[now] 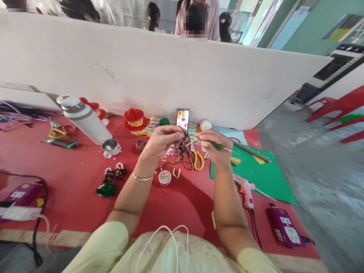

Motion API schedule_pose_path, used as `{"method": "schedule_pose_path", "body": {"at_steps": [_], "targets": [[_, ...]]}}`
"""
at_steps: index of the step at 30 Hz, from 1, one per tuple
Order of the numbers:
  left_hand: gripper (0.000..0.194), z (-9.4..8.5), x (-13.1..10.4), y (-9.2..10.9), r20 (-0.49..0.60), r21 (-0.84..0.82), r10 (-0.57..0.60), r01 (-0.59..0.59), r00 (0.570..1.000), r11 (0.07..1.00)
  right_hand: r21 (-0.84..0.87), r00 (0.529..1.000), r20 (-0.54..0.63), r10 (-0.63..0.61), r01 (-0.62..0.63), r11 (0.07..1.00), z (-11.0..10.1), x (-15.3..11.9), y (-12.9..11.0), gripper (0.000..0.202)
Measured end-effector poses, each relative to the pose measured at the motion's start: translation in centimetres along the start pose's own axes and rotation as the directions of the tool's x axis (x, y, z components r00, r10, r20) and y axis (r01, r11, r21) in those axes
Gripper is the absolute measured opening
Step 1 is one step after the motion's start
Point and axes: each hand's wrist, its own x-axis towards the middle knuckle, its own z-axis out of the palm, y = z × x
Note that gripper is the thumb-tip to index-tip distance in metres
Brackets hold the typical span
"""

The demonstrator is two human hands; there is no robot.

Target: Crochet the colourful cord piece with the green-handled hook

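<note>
My left hand (161, 141) pinches a dark multicoloured crochet piece (184, 147), which hangs below the fingertips. In my right hand (217, 149) is a thin crochet hook (218, 145) with a green grip; its tip end meets the yarn at my left fingers. Just behind the hands, a phone (182, 120) leans upright with a picture on its screen. Scissors (198, 160) with yellow and orange handles lie beneath the work. A ball of dark multicoloured yarn (141, 145) sits beside my left wrist. The exact stitch is too small to make out.
Left are a white bottle (87, 121), a metal cup (111, 147) and small crocheted pieces (113, 174). A round tub (164, 177) lies between my arms. Right are a pink glue gun (245, 189), green sheet (277, 180) and purple power strip (284, 225). A white partition (142, 72) stands behind.
</note>
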Motion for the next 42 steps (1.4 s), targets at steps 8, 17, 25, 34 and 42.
{"method": "schedule_pose_path", "body": {"at_steps": [8, 17, 25, 34, 42], "targets": [[0.016, -0.23, 0.12, -0.25, 0.009, -0.017, -0.003, 0.003, 1.0, 1.0, -0.021, 0.999, -0.004, 0.041, -0.041, 0.999, -0.06, 0.17, -0.51, 0.01], [0.017, -0.29, 0.1, -0.14, 0.028, -0.085, -0.064, 0.066, 0.998, 0.994, -0.051, 0.998, -0.02, 0.059, -0.06, 0.997, -0.18, -0.06, -0.4, 0.008], [0.018, -0.11, 0.17, -0.17, 0.061, -0.148, -0.106, 0.114, 0.992, 0.982, -0.03, 1.0, -0.004, 0.022, -0.023, 0.999, 0.07, 0.07, -0.46, 0.01], [0.02, -0.23, 0.36, -0.77, 0.072, -0.164, -0.134, 0.145, 0.988, 0.976, -0.063, 0.999, -0.019, 0.037, -0.038, 0.997, 0.19, -0.05, -0.16, 0.01], [0.017, -0.08, 0.44, -0.85, 0.084, -0.185, -0.127, 0.14, 0.988, 0.973, -0.037, 0.999, -0.043, 0.028, -0.029, 0.999, 0.1, -0.18, -0.13, 0.009]]}}
